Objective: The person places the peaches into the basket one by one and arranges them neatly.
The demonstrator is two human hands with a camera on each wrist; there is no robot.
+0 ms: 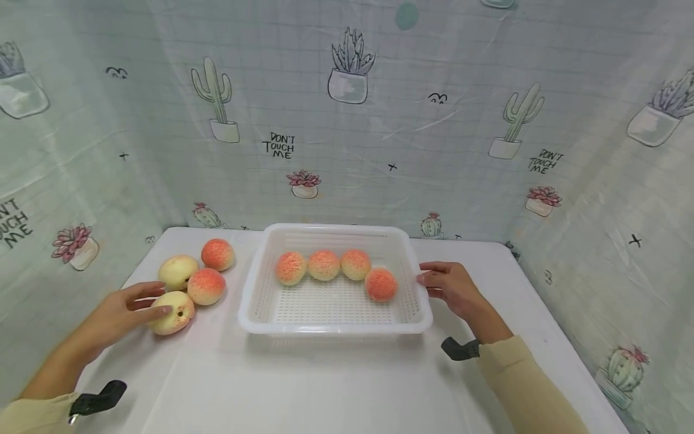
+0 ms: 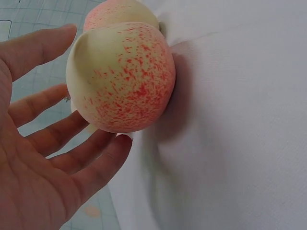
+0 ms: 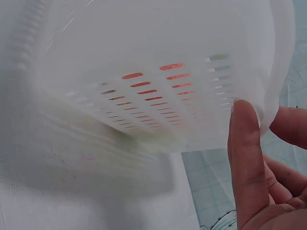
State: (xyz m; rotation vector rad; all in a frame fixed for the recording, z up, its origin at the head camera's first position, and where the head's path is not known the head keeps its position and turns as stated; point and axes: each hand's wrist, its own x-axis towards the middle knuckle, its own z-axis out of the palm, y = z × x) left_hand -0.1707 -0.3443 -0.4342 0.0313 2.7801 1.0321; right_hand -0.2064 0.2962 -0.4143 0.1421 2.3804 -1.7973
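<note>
Head view places the nearest pale peach [image 1: 179,320] on the white table [image 1: 325,386], left of the basket [image 1: 336,329], with 3 other peaches [image 1: 206,286] grouped just beyond it. The left hand [image 1: 116,310] is around this fruit with its fingers spread, thumb on the near side; the left wrist view shows the fingers lying about the peach, not squeezed together, and I cannot tell how firmly any fingertip presses.

The peach looks moulded, with a matte, speckled skin, so I judge it light and not very slippery, though whether it is firm or gives a little cannot be told from here. Being round, it would roll if pushed from 1 side only. The best hold seems to be across its widest part, thumb opposite 2 or 3 fingers, with gentle pressure.

The right hand [image 1: 451,286] appears to pinch the basket's right rim, fingers against the outer wall. The thin, slotted plastic looks light and somewhat flexible, likely to shift if knocked; the rolled rim offers the surest hold. Inside, 4 peaches [image 1: 324,266] sit loose, probably free to roll should the basket tilt.
</note>
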